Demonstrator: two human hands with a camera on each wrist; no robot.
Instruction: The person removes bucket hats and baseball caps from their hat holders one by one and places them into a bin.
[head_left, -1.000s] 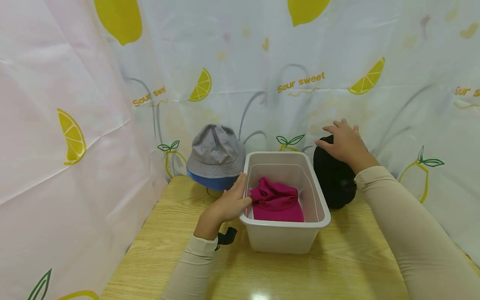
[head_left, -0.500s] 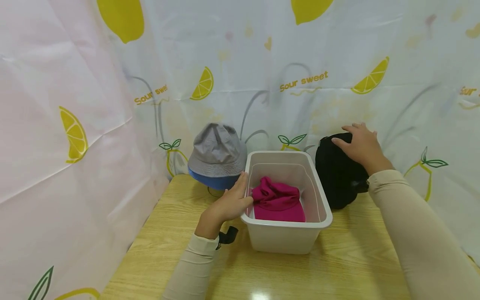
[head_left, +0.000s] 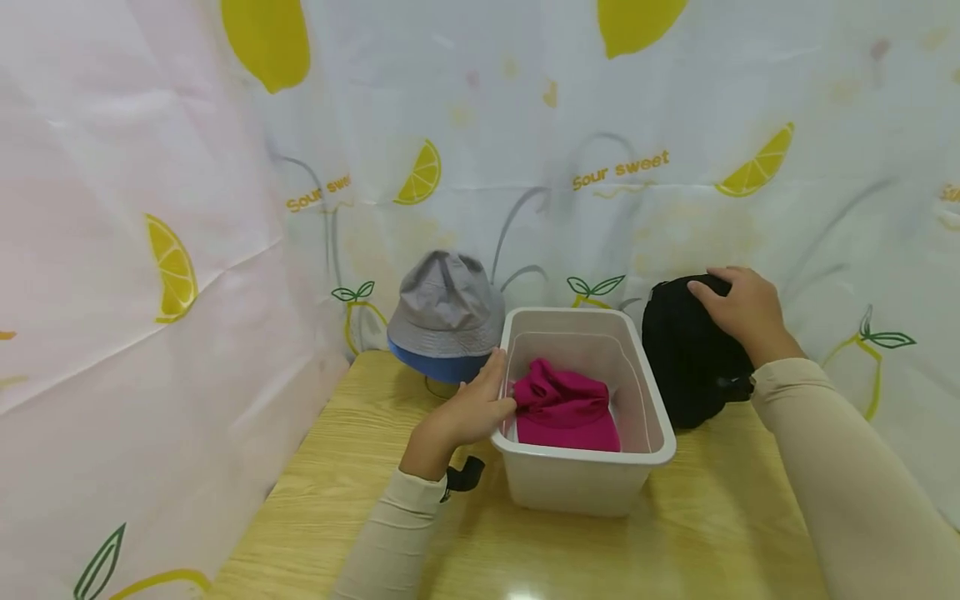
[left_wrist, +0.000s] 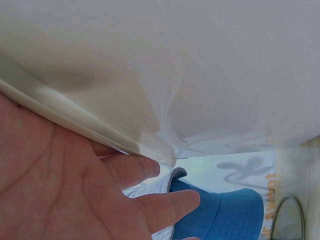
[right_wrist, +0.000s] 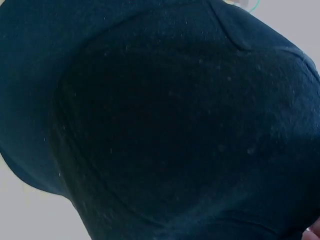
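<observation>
Resting on top of the black hat [head_left: 690,358], your right hand [head_left: 742,312] lies just right of the white bin [head_left: 652,408], its fingers curved over the crown and gripping the fabric; the right wrist view shows only dark cloth [right_wrist: 165,125]. Your left hand [head_left: 468,412] presses against the bin's left wall, fingers straight and close together, the thumb hooked over the rim beside the magenta cloth [head_left: 566,408] that lies inside the bin. The left wrist view shows that palm [left_wrist: 60,185] flat on the bin's wall [left_wrist: 175,65]. Just left of the bin sits 1 grey bucket hat [head_left: 446,312] with a blue underside. The bin stands on the wooden worktop [head_left: 360,500].
</observation>
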